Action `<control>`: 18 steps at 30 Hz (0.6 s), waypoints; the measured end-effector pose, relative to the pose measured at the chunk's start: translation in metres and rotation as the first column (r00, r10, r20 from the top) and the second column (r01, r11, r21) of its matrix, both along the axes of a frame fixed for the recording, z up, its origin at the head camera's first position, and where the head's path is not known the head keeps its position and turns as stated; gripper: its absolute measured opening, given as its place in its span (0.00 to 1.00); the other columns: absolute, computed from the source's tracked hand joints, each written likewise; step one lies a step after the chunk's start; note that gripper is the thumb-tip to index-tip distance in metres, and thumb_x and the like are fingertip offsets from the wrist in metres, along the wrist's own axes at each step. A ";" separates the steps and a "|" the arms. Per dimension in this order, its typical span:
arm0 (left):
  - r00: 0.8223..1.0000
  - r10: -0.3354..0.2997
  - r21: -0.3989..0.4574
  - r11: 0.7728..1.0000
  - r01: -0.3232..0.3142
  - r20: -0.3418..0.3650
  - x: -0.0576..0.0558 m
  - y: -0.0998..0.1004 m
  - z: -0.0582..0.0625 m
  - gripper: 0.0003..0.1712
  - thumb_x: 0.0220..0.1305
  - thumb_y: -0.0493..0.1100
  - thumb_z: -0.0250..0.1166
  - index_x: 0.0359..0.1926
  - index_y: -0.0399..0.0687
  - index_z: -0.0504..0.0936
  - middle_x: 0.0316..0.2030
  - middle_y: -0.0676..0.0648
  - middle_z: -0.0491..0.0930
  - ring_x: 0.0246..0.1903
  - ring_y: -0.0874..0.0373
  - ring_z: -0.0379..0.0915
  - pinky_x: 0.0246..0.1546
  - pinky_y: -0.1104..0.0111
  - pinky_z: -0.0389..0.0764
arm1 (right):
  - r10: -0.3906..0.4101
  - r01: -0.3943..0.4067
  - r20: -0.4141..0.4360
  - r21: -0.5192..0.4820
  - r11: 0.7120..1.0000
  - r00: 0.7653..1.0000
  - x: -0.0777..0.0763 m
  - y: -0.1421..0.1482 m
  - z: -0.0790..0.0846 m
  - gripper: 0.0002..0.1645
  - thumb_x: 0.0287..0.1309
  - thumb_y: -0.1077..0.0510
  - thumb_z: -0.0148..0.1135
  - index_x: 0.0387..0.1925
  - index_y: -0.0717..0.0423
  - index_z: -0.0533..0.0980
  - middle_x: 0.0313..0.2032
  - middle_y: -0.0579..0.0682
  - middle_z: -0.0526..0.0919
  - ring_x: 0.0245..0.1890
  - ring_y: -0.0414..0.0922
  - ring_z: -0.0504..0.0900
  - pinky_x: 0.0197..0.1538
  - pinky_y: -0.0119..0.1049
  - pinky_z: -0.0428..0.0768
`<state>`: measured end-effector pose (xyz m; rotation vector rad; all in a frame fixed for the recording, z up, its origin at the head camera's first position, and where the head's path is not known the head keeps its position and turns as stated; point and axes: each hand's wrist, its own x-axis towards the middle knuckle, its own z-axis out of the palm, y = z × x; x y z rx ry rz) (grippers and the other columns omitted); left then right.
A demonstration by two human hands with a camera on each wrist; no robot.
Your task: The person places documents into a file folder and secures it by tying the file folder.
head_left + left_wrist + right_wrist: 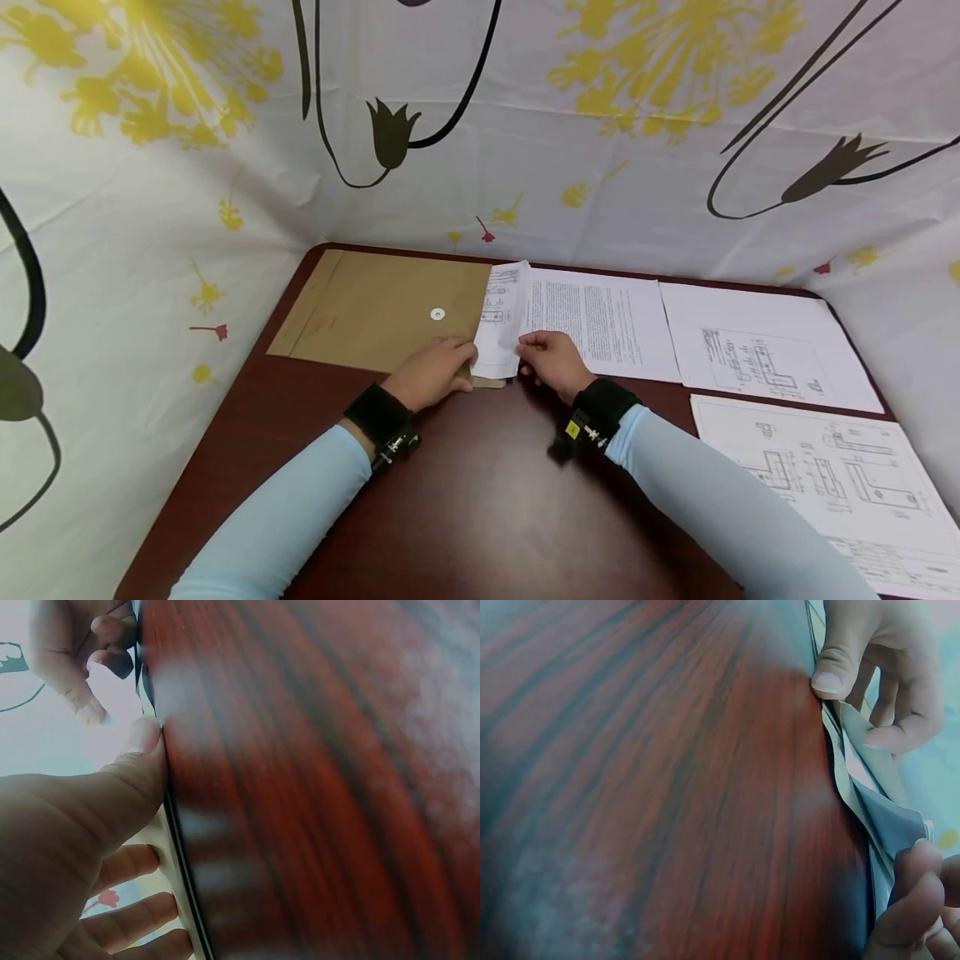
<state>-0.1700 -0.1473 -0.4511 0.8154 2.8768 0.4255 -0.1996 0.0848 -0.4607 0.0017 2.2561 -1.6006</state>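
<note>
A brown paper envelope (375, 304) with a white round button lies flat at the back left of the table. Out of its right-hand mouth sticks a sheet of paper (495, 350) with printed drawings, its right edge curled up. My left hand (435, 367) holds the envelope's near corner by the mouth, thumb low at the table and fingers above. In the right wrist view the mouth gapes beside that hand, with paper between its layers. The free edge of the sheet is pinched between thumb and fingers of my right hand (553, 362).
Right of the envelope lies a page of dense text (600, 325), partly under the curled sheet. Beyond it are a drawing sheet (765, 342) and, nearer, another drawing sheet (825, 483) beneath the right forearm. A patterned cloth (480, 167) hangs behind the dark wooden table (480, 500).
</note>
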 end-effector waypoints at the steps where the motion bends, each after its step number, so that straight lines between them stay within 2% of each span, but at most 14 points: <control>1: 1.000 0.002 -0.005 1.000 -0.002 0.004 0.000 0.000 0.001 0.22 0.60 0.55 0.72 0.48 0.50 0.76 0.52 0.48 0.78 0.51 0.50 0.74 0.58 0.59 0.74 | 0.001 -0.002 -0.004 -0.003 1.000 1.000 -0.001 -0.001 0.000 0.15 0.69 0.60 0.59 0.52 0.66 0.78 0.29 0.51 0.84 0.23 0.40 0.78 0.22 0.32 0.73; 7: 1.000 -0.003 -0.015 1.000 0.003 -0.002 0.000 0.001 0.001 0.22 0.60 0.55 0.72 0.48 0.50 0.76 0.55 0.47 0.78 0.57 0.47 0.73 0.60 0.58 0.73 | 0.037 -0.036 -0.049 0.025 0.999 0.998 -0.003 -0.012 -0.001 0.14 0.68 0.61 0.59 0.50 0.67 0.79 0.24 0.50 0.82 0.19 0.40 0.77 0.18 0.32 0.71; 11: 1.000 -0.012 -0.014 1.000 0.012 -0.021 -0.002 0.001 -0.002 0.22 0.59 0.56 0.72 0.47 0.51 0.76 0.54 0.47 0.78 0.56 0.47 0.73 0.60 0.58 0.73 | 0.090 -0.077 -0.098 0.129 0.989 0.991 -0.005 -0.017 0.001 0.11 0.68 0.60 0.60 0.44 0.64 0.81 0.24 0.52 0.83 0.18 0.40 0.78 0.17 0.32 0.72; 15: 1.000 -0.008 -0.023 1.000 0.008 -0.019 -0.002 0.000 -0.002 0.23 0.59 0.56 0.72 0.47 0.51 0.76 0.53 0.48 0.78 0.55 0.48 0.73 0.59 0.59 0.73 | 0.193 -0.139 -0.168 0.288 0.948 0.967 -0.008 -0.023 0.006 0.09 0.67 0.59 0.61 0.34 0.60 0.82 0.24 0.51 0.83 0.17 0.40 0.80 0.21 0.32 0.75; 18: 1.000 -0.007 -0.016 1.000 0.007 -0.019 -0.001 0.000 -0.001 0.23 0.58 0.56 0.72 0.47 0.51 0.75 0.52 0.48 0.78 0.55 0.47 0.73 0.59 0.59 0.74 | 0.286 -0.166 -0.237 0.425 0.890 0.928 -0.011 -0.028 0.011 0.12 0.65 0.59 0.63 0.26 0.58 0.80 0.22 0.49 0.82 0.18 0.40 0.81 0.25 0.33 0.77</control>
